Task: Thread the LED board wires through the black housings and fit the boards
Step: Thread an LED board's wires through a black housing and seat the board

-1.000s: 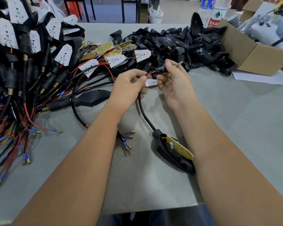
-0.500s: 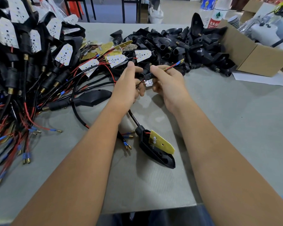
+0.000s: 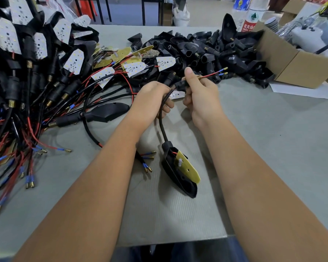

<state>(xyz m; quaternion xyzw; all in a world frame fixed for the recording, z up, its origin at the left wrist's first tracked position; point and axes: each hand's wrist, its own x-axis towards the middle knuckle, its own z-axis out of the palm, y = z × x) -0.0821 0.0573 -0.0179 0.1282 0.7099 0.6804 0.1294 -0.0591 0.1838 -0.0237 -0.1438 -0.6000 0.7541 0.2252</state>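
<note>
From the head view, the grey counter [image 3: 273, 148] lies bare to the right of the right hand [image 3: 201, 95] and toward the person, where its near edge runs below both forearms. Far right of that hand stands a cardboard box [image 3: 299, 65], its corner close to the heap of empty black housings [image 3: 216, 50] just beyond the hands. Left of the left hand [image 3: 151, 100] a tangle of finished assemblies [image 3: 27, 72] with white LED boards crowds the counter to its left edge. The right grip is clamped on a small black housing [image 3: 181, 85], thumb on top; red and black wires [image 3: 214, 73] with blue-sleeved brass tips poke out past the thumb toward the heap. The left grip is curled around the wires on the other side of that housing, and a white LED board [image 3: 176, 95] shows between the two hands. Nearer the person, between the forearms, a black housing with a yellow board [image 3: 187, 167] tilted in it lies on the counter, its black cable rising to the left hand.
</note>
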